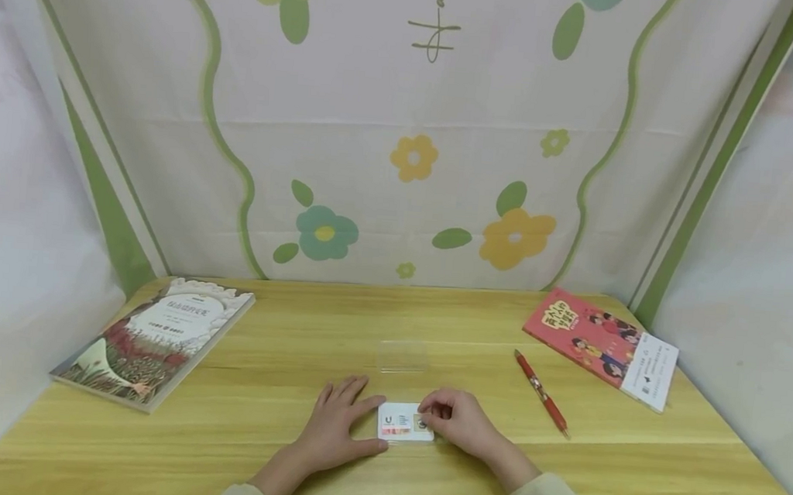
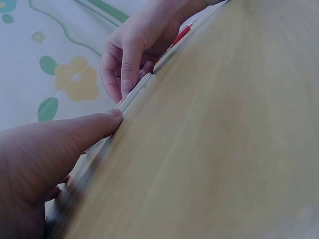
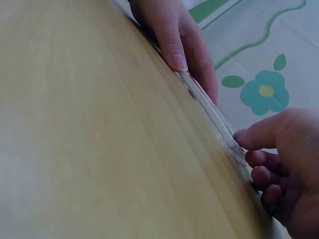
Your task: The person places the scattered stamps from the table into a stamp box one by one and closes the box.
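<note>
A small white printed card (image 1: 397, 421) lies flat on the table, with a gold-brown square near its right end. It looks like a thin slab edge-on in the right wrist view, with clear plastic along its lower side. My left hand (image 1: 339, 427) rests on the table with its fingers spread, thumb and forefinger touching the card's left corners. At the other end, my right hand (image 1: 461, 422) has its fingers curled and pinches at the card's right edge, by the square. Exactly what lies between those fingertips is hidden. Beyond the card is a clear plastic piece (image 1: 403, 357).
A red pen (image 1: 542, 393) lies to the right on the wooden table (image 1: 335, 320). Farther right is a red-covered book (image 1: 595, 342); a thicker illustrated book (image 1: 154, 341) lies at the left. A flower-printed cloth (image 1: 379, 106) hangs behind the table.
</note>
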`<state>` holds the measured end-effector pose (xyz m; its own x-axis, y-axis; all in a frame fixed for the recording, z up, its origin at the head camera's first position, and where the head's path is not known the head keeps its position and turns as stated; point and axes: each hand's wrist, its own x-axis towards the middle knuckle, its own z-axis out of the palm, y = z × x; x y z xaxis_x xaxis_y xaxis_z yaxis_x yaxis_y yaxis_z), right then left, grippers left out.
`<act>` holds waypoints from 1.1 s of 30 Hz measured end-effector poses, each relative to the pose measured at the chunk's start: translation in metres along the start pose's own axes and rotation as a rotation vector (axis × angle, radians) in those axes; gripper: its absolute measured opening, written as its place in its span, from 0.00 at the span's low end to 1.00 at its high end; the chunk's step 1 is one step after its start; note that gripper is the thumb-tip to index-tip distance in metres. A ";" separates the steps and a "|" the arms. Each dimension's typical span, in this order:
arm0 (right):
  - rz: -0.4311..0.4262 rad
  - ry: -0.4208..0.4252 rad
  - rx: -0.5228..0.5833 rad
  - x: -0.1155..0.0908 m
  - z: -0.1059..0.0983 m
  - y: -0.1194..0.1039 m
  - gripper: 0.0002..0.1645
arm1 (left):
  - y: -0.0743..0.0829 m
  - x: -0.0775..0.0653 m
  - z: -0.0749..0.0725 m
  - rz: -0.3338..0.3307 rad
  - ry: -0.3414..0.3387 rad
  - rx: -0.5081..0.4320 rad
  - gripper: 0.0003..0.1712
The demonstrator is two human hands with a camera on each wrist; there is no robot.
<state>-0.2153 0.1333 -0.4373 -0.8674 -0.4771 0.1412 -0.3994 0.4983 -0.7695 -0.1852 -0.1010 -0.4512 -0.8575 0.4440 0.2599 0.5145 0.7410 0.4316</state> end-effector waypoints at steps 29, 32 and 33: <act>0.095 -0.014 -0.267 0.072 -0.030 0.029 0.44 | -0.038 0.079 -0.010 -0.304 -0.024 -0.039 0.43; 0.103 -0.039 -0.314 0.074 -0.028 0.029 0.44 | -0.038 0.081 -0.010 -0.314 -0.048 -0.010 0.42; 0.106 -0.044 -0.325 0.075 -0.028 0.029 0.44 | -0.037 0.081 -0.010 -0.320 -0.050 -0.008 0.41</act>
<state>-0.3001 0.1320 -0.4317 -0.8982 -0.4379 0.0385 -0.3876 0.7478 -0.5391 -0.2740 -0.0977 -0.4376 -0.9746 0.2137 0.0676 0.2189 0.8428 0.4916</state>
